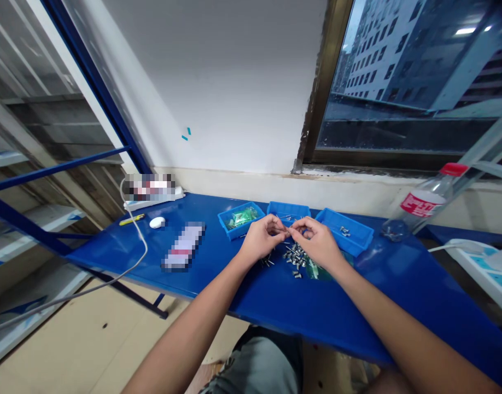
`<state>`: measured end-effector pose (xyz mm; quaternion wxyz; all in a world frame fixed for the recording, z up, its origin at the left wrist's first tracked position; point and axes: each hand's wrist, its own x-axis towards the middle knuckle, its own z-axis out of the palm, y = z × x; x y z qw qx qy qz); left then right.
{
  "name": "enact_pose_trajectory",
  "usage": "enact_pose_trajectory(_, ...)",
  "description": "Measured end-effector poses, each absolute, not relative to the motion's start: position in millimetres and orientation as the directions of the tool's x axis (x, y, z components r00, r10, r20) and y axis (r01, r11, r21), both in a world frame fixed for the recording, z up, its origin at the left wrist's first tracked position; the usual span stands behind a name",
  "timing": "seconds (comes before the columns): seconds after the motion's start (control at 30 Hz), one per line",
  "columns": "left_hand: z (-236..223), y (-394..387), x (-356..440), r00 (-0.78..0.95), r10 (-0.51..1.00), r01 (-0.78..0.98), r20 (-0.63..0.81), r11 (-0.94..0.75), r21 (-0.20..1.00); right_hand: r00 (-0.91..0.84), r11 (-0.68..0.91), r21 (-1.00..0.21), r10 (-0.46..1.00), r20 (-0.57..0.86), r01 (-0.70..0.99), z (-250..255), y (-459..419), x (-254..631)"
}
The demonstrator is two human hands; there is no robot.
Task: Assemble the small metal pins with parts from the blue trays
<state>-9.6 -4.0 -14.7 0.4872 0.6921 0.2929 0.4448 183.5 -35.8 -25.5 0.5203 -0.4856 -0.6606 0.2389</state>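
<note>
You are working at fingertip scale, so a light, even pinch and steady wrists would likely serve you best. Staying low, right over the loose small metal pieces (295, 256), should let anything you drop land among its fellows. It would probably help, too, to keep your right forearm from dragging the green plastic bag (322, 272) beneath it.

Your left hand (264, 236) and right hand (316, 243) meet in front of you, each with fingers curled and thumb brought in towards the index finger, the gap narrow. The fingertips come together or nearly so. Something tiny may be pinched between them, but the fingers hide it and you cannot be sure from this view.

The metal pieces lie in a heap on the blue table (267, 295), just nearer you than the meeting fingertips; a few thin pins (268, 261) are beside the heap, under your left hand. Just beyond the left hand is a left tray (234, 234) with green packaging (245, 216); directly beyond both hands, a middle tray (289, 209); beyond the right, a right tray (360, 237) holding some metal parts (344, 231).
</note>
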Motion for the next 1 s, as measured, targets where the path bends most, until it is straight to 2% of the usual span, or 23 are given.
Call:
enact_pose_trajectory(0.13, -12.1, -2.2, -10.1, 0.396, 0.836, -0.099, 0.380, -0.373, 0.923, 0.013, 0.404, -0.862, 0.904, 0.428, 0.308, -25.6, -36.0, 183.9)
enact_pose_trajectory(0.27, -11.8, 0.6, -10.3, 0.333, 0.865, -0.118, 0.375, -0.356, 0.927, -0.081, 0.444, -0.798, 0.888, 0.453, 0.407, -24.0, -37.5, 183.5)
enact_pose_trajectory(0.37, -10.4, 0.1, -10.8, 0.362, 0.864, -0.123, 0.349, -0.327, 0.937, -0.139, 0.473, -0.742, 0.873, 0.467, 0.475, -23.8, -38.6, 181.7)
enact_pose_trajectory(0.6, -9.4, -0.2, -14.5, 0.398, 0.818, 0.037, 0.415, -0.467, 0.884, -0.030, 0.452, -0.797, 0.876, 0.481, 0.401, -29.4, -35.5, 181.1)
enact_pose_trajectory(0.77, -10.4, 1.8, -15.2, 0.427, 0.786, 0.027, 0.447, -0.505, 0.863, 0.013, 0.438, -0.833, 0.883, 0.470, 0.337, -28.7, -35.3, 181.4)
enact_pose_trajectory(1.0, -7.5, -0.8, -14.7, 0.422, 0.783, -0.007, 0.456, -0.501, 0.866, -0.020, 0.472, -0.803, 0.866, 0.500, 0.364, -27.8, -36.2, 182.7)
